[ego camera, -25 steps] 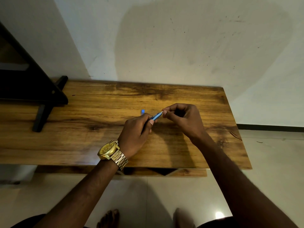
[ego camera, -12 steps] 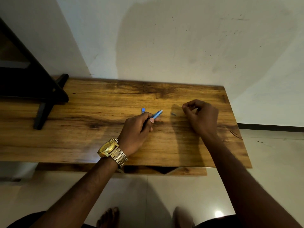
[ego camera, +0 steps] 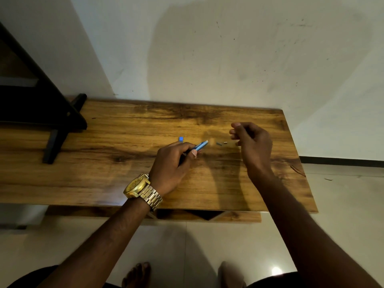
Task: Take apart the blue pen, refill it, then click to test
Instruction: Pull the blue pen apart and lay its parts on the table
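My left hand [ego camera: 173, 161], with a gold watch on the wrist, is closed around the blue pen barrel [ego camera: 201, 145], whose open end points up and right. A small blue pen piece [ego camera: 181, 139] lies on the wooden table [ego camera: 104, 163] just behind that hand. Two tiny grey parts [ego camera: 221, 143] lie on the table between my hands. My right hand [ego camera: 252, 142] hovers to their right with loosely curled fingers. I see nothing held in it.
A black stand [ego camera: 62, 123] rests on the table's far left. A white wall rises behind the table. The table's right edge is near my right forearm, with tiled floor and my feet below the front edge.
My right hand pulled away from the pen's tip to the right, left small grey parts on the table, and lifted slightly. My left hand kept the barrel almost still.
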The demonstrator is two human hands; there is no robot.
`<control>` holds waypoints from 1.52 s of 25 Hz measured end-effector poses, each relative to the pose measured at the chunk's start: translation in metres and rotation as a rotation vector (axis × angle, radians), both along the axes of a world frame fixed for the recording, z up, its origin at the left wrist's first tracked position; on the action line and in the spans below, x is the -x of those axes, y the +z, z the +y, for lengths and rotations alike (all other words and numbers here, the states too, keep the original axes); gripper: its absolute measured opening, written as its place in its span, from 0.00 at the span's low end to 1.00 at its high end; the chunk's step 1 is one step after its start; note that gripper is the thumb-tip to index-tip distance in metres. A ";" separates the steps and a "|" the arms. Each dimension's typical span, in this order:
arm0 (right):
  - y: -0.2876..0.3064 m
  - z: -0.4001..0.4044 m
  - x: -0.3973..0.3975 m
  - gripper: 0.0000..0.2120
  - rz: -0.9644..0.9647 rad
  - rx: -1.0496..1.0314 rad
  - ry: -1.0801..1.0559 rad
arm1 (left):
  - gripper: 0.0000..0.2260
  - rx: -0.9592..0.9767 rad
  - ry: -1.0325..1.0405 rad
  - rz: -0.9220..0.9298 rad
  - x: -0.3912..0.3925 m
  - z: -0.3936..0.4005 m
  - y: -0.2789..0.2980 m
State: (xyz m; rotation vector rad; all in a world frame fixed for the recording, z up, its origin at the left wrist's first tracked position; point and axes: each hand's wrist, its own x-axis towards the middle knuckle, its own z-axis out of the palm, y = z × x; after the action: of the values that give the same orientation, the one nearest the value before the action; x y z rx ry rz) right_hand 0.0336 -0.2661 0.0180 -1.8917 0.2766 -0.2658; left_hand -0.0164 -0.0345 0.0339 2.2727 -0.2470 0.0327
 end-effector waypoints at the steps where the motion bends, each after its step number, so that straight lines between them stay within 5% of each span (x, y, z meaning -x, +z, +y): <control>1: 0.004 0.009 0.002 0.10 0.045 -0.240 -0.004 | 0.10 -0.006 0.015 -0.018 0.000 0.001 0.001; 3: 0.007 0.024 0.007 0.11 0.137 -0.443 0.058 | 0.10 0.023 0.060 -0.018 0.001 0.001 0.002; 7: 0.001 0.042 0.027 0.09 0.260 -0.266 0.301 | 0.07 0.179 0.190 0.107 0.009 -0.010 -0.003; 12: 0.007 0.027 0.022 0.05 0.271 -0.327 0.245 | 0.07 0.203 0.141 0.193 0.016 -0.030 -0.009; 18: 0.001 0.024 0.008 0.10 0.183 -0.043 0.147 | 0.06 0.166 0.135 0.221 0.012 -0.032 -0.014; 23: -0.018 0.049 0.000 0.11 0.013 0.463 0.223 | 0.04 0.094 0.241 0.217 0.006 -0.031 -0.026; 28: -0.011 0.042 -0.005 0.13 0.019 0.442 0.241 | 0.03 0.045 0.197 0.173 0.004 -0.028 -0.022; 33: 0.014 0.011 -0.004 0.12 -0.039 0.281 0.035 | 0.10 -0.127 0.383 -0.129 -0.027 0.019 -0.015; 38: 0.022 -0.009 0.006 0.13 0.004 0.081 -0.095 | 0.17 -0.259 0.390 0.044 -0.032 0.021 -0.032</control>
State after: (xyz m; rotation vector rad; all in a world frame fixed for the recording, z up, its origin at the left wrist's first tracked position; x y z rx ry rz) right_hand 0.0280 -0.2750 0.0403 -1.9622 0.3645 -0.3419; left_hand 0.0152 -0.0132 0.0015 2.5440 0.2311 0.1616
